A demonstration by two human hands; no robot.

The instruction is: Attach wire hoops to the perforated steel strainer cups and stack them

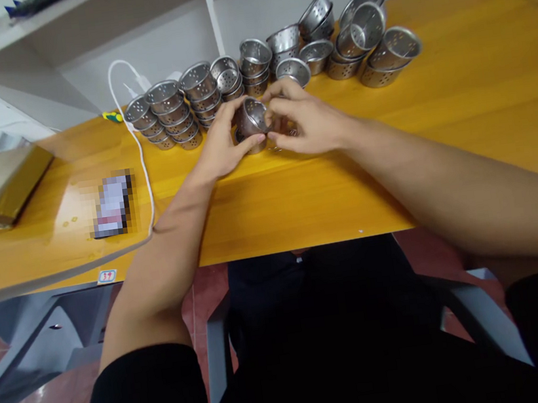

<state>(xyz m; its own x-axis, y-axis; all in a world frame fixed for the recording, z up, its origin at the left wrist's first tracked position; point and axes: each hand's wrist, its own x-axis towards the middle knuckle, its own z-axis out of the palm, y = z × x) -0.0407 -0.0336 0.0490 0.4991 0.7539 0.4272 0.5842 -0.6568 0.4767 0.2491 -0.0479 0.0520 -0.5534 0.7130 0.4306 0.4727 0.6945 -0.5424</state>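
Observation:
A small perforated metal cup is tilted in front of me, its mouth toward the upper right. My left hand wraps round its left side, thumb low and fingers behind. Beneath it shows the edge of what looks like another metal cup. At the cup's right rim is my right hand, its fingers curled and thumb drawn in. What those fingers pinch is too small and hidden to make out. Some thin shiny pieces show under the right palm. Just behind the right fingers stands another perforated cup.
Stacks of perforated cups line the table's back left, with more tilted stacks at the back right. A white cable runs past a phone. A cardboard box sits far left, and a yellow-green tool near the cable.

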